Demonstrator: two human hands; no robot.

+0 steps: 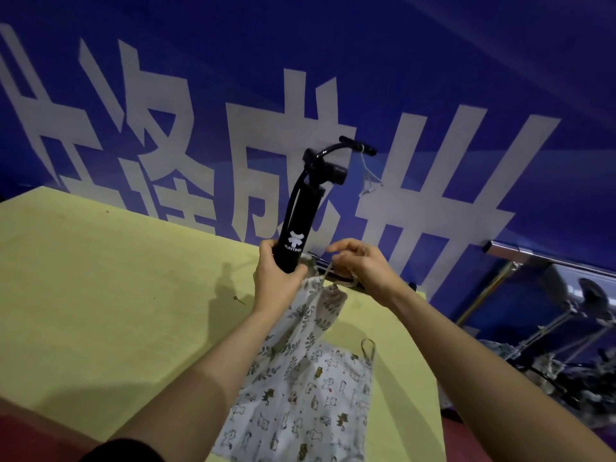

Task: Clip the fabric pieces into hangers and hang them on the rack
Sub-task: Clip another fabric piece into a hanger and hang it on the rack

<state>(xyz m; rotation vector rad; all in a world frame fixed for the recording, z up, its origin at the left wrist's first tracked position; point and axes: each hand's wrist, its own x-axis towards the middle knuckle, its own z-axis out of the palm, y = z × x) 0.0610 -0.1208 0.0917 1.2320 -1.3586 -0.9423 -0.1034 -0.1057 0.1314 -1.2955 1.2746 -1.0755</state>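
Observation:
My left hand (278,278) grips the lower body of a black hand pump (298,225) that stands upright over the yellow table (100,278). Its base sits in the mouth of a white leaf-print drawstring bag (300,325). My right hand (363,266) pinches the bag's pale drawstring (326,273) just right of the pump. A second white fabric piece with small animal prints and a loop (300,405) lies flat on the table under my forearms. A metal bar (336,273) lies behind my right hand, mostly hidden.
A blue banner with large white characters (300,95) covers the wall behind the table. A chrome rack rail (550,258) runs along the wall at the right, with dark frames and hanging fabric (566,345) below it. A small dark object (239,299) lies on the table.

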